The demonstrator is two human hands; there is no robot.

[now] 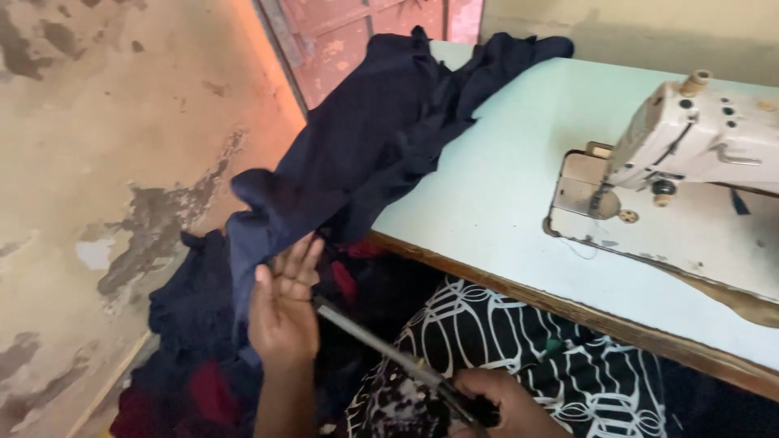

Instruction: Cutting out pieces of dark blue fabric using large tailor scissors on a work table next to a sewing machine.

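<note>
A small tailoring workshop. An industrial sewing machine [698,138] sits sunk into a pale bench [495,186] with a wooden edge; dark blue cloth [365,154] drapes off it onto a heap of fabric scraps [195,365] on the floor, beside stained, peeling plaster walls [105,162].

The left hand [284,304] presses flat, fingers spread, against navy cloth [365,146] that drapes off the pale table [503,178] toward a fabric heap [195,357] by the stained wall. The right hand [499,405] grips scissors [381,345], blades pointing at the left palm. A white sewing machine [698,134] stands on the table.
</note>
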